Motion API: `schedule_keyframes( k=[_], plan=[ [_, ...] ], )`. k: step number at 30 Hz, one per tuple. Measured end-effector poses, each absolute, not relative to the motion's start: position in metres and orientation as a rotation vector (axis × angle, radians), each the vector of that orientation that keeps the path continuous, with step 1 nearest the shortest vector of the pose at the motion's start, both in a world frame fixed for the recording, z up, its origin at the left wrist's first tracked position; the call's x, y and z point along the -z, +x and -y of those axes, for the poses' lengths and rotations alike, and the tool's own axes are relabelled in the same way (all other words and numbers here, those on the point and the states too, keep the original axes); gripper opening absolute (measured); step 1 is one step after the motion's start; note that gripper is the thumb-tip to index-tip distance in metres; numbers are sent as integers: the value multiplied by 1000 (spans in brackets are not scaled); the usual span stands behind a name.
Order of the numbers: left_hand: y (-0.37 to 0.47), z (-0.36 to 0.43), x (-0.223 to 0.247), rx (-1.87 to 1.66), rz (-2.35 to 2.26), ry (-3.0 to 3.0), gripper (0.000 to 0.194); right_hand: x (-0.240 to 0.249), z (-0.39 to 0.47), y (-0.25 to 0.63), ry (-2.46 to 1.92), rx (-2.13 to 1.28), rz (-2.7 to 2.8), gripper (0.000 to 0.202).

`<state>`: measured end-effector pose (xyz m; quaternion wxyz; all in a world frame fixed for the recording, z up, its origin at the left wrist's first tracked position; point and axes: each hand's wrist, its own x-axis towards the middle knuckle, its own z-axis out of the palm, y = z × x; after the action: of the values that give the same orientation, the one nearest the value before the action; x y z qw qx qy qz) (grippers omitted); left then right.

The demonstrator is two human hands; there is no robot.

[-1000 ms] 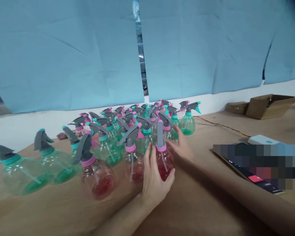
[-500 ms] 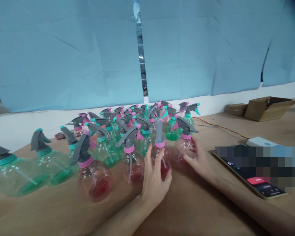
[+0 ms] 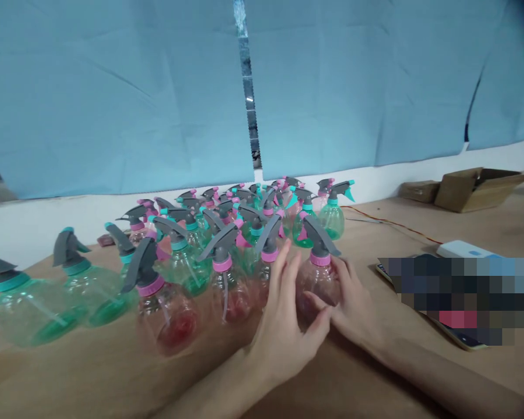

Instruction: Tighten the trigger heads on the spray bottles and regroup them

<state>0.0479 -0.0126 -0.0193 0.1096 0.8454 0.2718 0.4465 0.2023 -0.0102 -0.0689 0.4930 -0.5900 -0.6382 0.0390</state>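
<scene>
Several clear spray bottles with grey heads stand grouped on the wooden table (image 3: 91, 378), some green with teal collars, others pink with pink collars. My right hand (image 3: 353, 302) has its fingers round the right side of a pink bottle (image 3: 317, 279), the rightmost in the front. Beside that bottle's left side is my left hand (image 3: 288, 320), thumb and fingers spread; whether it touches the bottle is unclear. Partly behind the left hand stands another pink bottle (image 3: 268, 254). Left of it are a pink bottle (image 3: 232, 297), a further pink one (image 3: 168, 317) and a green bottle (image 3: 30, 311).
A phone (image 3: 467, 340), partly blurred out, lies at the right near a white power strip (image 3: 463, 250) with a thin cable (image 3: 388, 222). An open cardboard box (image 3: 475, 189) sits at the back right. Blue sheeting (image 3: 332, 87) covers the wall behind.
My left hand has left the pink bottle it was around and moved right. The right-hand pink bottle has shifted slightly left with my right hand, and the bottle left behind has turned.
</scene>
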Motion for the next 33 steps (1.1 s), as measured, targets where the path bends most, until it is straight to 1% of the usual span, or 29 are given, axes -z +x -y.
schedule_keyframes(
  k=[3, 7, 11, 14, 18, 22, 25, 31, 33],
  plan=[
    [53, 9, 15, -1226, -794, 2286, 77, 66, 18, 196, -1312, -130, 1581, 56],
    [67, -1, 12, -1209, -851, 2070, 79, 67, 25, 192, -1139, -213, 1660, 47],
    [85, -17, 8, -1163, -808, 1880, 67, 71, 22, 194, -1109, -323, 1672, 44],
    [98, -27, 8, -1167, -834, 1820, 58, 75, 14, 200, -1095, -319, 1647, 42],
    [110, -33, 11, -1273, -899, 1796, 53, 77, 3, 207, -1021, -276, 1651, 44],
    [114, -33, 13, -1337, -917, 1820, 46, 76, -1, 211, -996, -313, 1678, 43],
    [114, -33, 14, -1351, -950, 1860, 43, 78, -1, 212, -1010, -352, 1655, 43],
    [114, -32, 13, -1344, -1024, 1885, 28, 80, -3, 211, -934, -390, 1646, 39],
    [114, -31, 13, -1334, -1034, 1872, 27, 80, -3, 211, -934, -387, 1647, 38]
  ],
)
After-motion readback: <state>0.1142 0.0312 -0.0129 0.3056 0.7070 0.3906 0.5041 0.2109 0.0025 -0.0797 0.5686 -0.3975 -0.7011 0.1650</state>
